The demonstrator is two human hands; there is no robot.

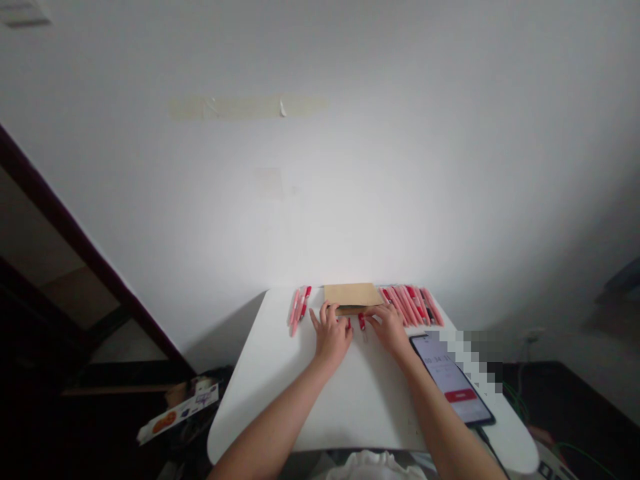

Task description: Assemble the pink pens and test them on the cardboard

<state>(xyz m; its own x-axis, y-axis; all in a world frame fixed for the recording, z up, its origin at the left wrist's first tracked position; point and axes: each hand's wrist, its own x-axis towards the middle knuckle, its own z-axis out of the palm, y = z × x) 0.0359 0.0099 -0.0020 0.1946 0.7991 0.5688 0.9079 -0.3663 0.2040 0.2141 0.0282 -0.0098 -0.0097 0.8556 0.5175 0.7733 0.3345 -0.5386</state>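
Observation:
My left hand (331, 337) is in front of a brown cardboard box (353, 294), its outer finger stretched to the left. Between its thumb and fingers shows a small red pen part (349, 324), partly hidden. On the other side, my right hand (389, 328) pinches a short red pen piece (362, 322) at the box's front edge. Just below that piece is a thin clear part (365, 337), too small to make out. The box has a dark gap along its front.
Several pink and red pens (411, 306) lie in a row right of the box; a few more pens (300, 308) lie left of it. A phone (453, 380) showing a timer rests at the right, with a cable. The white table (280, 387) meets the wall (320, 200) behind.

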